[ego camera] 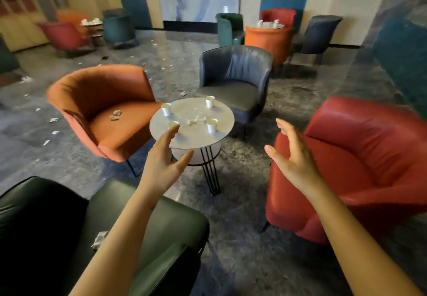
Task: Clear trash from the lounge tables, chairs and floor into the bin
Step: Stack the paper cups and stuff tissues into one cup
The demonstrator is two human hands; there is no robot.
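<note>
A small round grey table (184, 138) stands ahead with several white paper cups on it, among them one at the left (166, 109), one at the back (209, 101) and one at the right (212, 125). Crumpled paper (193, 121) lies at the table's middle. More crumpled paper rests on the orange chair's seat (115, 115) and on the dark green chair (99, 240) near me. Paper scraps (53, 119) litter the floor at the left. My left hand (165, 164) and my right hand (292, 157) are both raised in front of the table, fingers spread, holding nothing.
An orange chair (97, 92), a grey chair (235, 69), a red chair (360, 157) and a dark green chair (161, 226) ring the table. Two further table groups with cups stand at the back left (91, 22) and back right (269, 24). No bin is in view.
</note>
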